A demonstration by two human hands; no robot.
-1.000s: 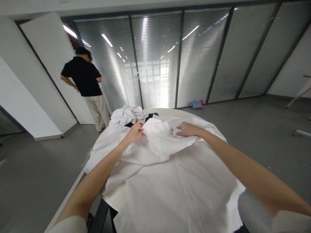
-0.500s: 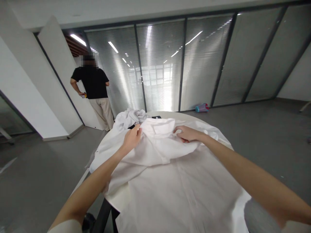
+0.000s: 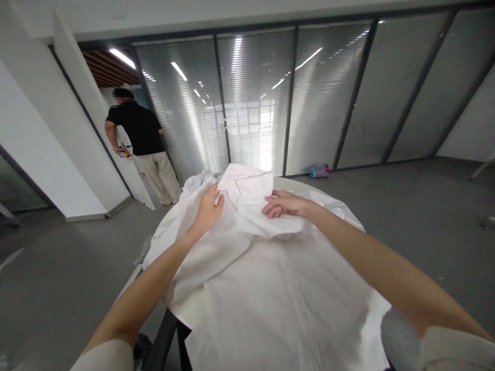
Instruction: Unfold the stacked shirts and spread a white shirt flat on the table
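Note:
A white shirt (image 3: 266, 288) is spread over the round table, its lower part hanging toward me over the near edge. Its collar (image 3: 253, 185) stands raised at the far side, between my hands. My left hand (image 3: 209, 208) grips the cloth just left of the collar, with the thumb pressed in and some fingertips hidden by fabric. On the right, my right hand (image 3: 284, 203) holds the cloth beside the collar with curled fingers.
A bundle of white cloth (image 3: 199, 180) lies at the table's far left. The pale round tabletop (image 3: 189, 309) shows at the near left. Beyond, a person in black (image 3: 137, 129) stands by an open door (image 3: 81, 98). A blue and red basket (image 3: 319, 170) lies by the glass partition.
The collar has risen and tipped away from me. My right hand has moved left, closer to the collar. The person at the door has shifted left and the door has swung wider.

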